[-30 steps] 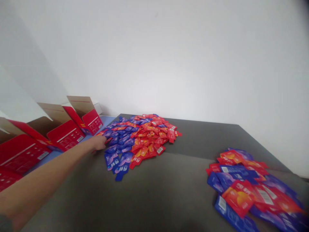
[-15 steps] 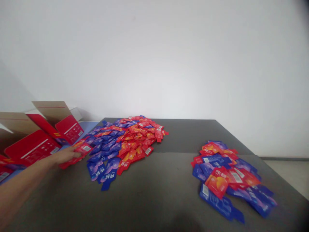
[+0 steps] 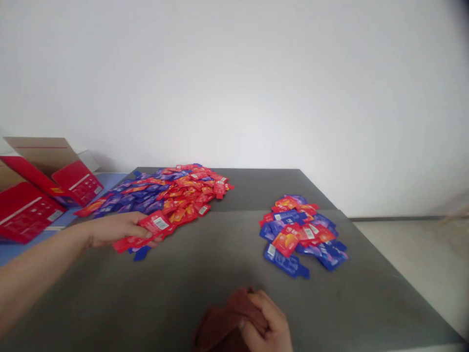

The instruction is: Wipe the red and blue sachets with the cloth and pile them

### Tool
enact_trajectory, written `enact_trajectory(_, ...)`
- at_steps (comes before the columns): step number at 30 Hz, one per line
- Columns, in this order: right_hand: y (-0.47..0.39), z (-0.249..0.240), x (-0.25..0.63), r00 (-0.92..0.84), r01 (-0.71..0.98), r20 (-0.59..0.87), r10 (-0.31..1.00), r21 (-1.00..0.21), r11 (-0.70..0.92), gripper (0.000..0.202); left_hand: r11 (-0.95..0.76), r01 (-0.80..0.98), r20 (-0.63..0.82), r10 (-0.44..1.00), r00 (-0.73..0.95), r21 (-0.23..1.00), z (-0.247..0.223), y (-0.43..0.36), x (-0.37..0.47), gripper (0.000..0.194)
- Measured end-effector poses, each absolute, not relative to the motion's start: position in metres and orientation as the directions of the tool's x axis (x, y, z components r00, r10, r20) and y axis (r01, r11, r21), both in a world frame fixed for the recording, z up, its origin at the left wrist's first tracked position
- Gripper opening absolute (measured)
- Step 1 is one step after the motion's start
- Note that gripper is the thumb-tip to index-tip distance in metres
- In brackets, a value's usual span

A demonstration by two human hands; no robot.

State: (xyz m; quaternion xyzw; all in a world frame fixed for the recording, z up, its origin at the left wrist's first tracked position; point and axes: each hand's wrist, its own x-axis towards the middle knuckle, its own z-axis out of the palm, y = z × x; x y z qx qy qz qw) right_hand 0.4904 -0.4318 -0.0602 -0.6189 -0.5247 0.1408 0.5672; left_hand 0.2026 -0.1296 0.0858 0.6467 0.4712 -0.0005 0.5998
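Observation:
My left hand (image 3: 122,229) is closed on a red spouted pouch (image 3: 157,223) with a white barcode label; another red one seems to lie under it. It hovers over the near edge of a big heap of red and blue pouches (image 3: 185,195), hiding part of the blue ones. At the bottom middle, my right hand (image 3: 269,322) grips a bunched brown cloth item (image 3: 223,322), perhaps a bag; its lower part is cut off by the frame. A smaller pile of mixed red and blue pouches (image 3: 293,237) lies to the right.
Open red cardboard boxes (image 3: 75,183) with raised flaps stand at the left on a blue surface (image 3: 110,180). Everything else rests on a dark grey table (image 3: 205,274), whose right edge drops to a pale floor. A white wall (image 3: 234,88) rises behind.
My left hand has moved right with the red pouches, from beside the boxes to in front of the big heap. My right hand has come into view with the brown cloth. The view has shifted right.

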Motion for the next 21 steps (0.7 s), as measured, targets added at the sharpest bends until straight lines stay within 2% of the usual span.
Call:
enact_trajectory(3,-0.42,-0.033,0.483,0.337,0.401,0.426,0.839,-0.872,0.282,0.02,0.156,0.568,-0.567,0.467,0.678,0.808,0.063,-0.164,0.261,0.034)
enact_trajectory(7,-0.413,-0.021,0.476,0.311,0.399,0.481,0.82,-0.849,0.346,0.027,0.001,0.554,-0.535,0.262,0.803,0.832,0.036,-0.208,0.32,0.024)
enact_trajectory(10,-0.412,-0.024,0.483,0.404,0.465,0.422,0.812,-0.859,0.215,0.03,-0.031,0.523,-0.511,0.169,0.843,0.852,0.025,-0.239,0.346,0.02)
enact_trajectory(13,-0.408,-0.024,0.499,0.389,0.449,0.269,0.881,-0.89,0.074,0.026,0.056,0.472,-0.475,0.144,0.868,0.88,0.021,-0.264,0.361,0.024)
enact_trajectory(17,-0.396,-0.023,0.514,0.273,0.32,0.104,0.957,-0.947,0.012,0.018,0.138,0.444,-0.462,0.166,0.871,0.886,0.016,-0.277,0.367,0.027)
enact_trajectory(21,-0.389,-0.03,0.515,0.385,0.193,0.04,0.922,-0.98,-0.038,0.018,0.126,0.431,-0.449,0.287,0.846,0.893,0.004,-0.276,0.361,0.029)
